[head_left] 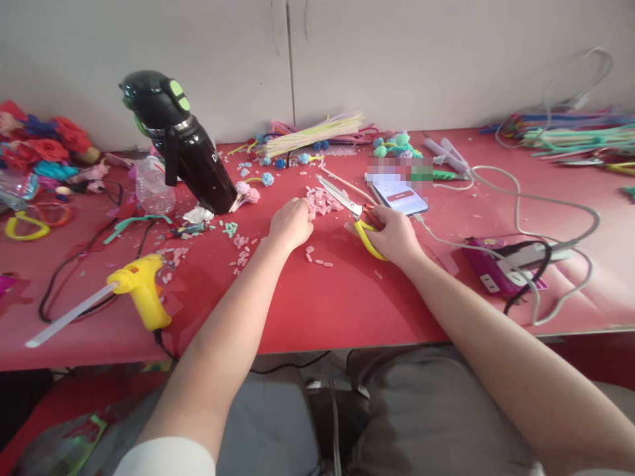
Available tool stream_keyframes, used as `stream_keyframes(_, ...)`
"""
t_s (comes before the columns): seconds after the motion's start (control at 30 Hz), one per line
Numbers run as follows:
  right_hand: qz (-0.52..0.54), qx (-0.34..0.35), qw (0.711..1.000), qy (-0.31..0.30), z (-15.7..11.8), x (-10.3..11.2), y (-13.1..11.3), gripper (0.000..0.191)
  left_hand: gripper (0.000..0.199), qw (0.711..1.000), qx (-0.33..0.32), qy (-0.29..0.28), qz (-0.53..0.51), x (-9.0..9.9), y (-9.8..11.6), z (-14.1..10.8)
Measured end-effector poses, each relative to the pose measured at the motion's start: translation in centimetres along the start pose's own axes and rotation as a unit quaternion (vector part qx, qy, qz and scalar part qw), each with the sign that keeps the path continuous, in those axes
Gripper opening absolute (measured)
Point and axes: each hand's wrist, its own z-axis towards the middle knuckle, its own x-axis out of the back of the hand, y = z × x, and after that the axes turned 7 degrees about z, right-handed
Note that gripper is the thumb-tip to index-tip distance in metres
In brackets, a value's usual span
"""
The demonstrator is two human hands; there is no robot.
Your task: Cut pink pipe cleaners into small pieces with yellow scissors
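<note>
My right hand [397,235] grips a pair of scissors [341,196] with yellow and red handles. Their blades point up and to the left, over the edge of a heap of short pink cut pieces [323,201]. At the left side of that heap is my left hand [292,223], its fingers curled in. Whatever those fingers hold, if anything, is hidden. A few loose pink pieces [317,262] lie on the red tabletop [317,311] between my two hands. Just behind the scissors lies a pale pink stick [347,185], near a lit phone [397,192].
A black bottle [198,158] stands left of my left hand, with a yellow glue gun [143,284] nearer the front edge. Bundled fuzzy stems [317,132] lie along the wall. To the right are a purple power socket [496,268] and looping cables [516,192].
</note>
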Motion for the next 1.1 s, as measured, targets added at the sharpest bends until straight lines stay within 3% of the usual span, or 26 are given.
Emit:
stream_keyframes(0.27,0.078,0.012,0.997,-0.002,-0.3,0.2,-0.2,0.067,0.019,0.983,-0.007,0.015,-0.183,1.6,0.4,-1.0)
stream_keyframes(0.57,0.25,0.007,0.962,-0.108,-1.4,-0.5,-1.6,0.059,0.015,0.933,-0.066,-0.075,-0.346,1.6,1.5,-2.1)
stream_keyframes(0.97,0.315,0.03,0.941,-0.121,-1.3,-0.9,-1.3,0.063,0.018,0.923,-0.076,-0.122,-0.358,1.4,2.1,-2.2)
stream_keyframes(1.03,0.321,0.026,0.94,-0.117,-1.2,-1.0,-1.3,0.063,0.016,0.933,-0.074,-0.098,-0.338,1.6,1.8,-2.1)
stream_keyframes(1.1,0.329,0.022,0.938,-0.109,-1.1,-1.0,-1.2,0.064,0.014,0.953,-0.068,-0.035,-0.292,1.9,1.3,-1.9)
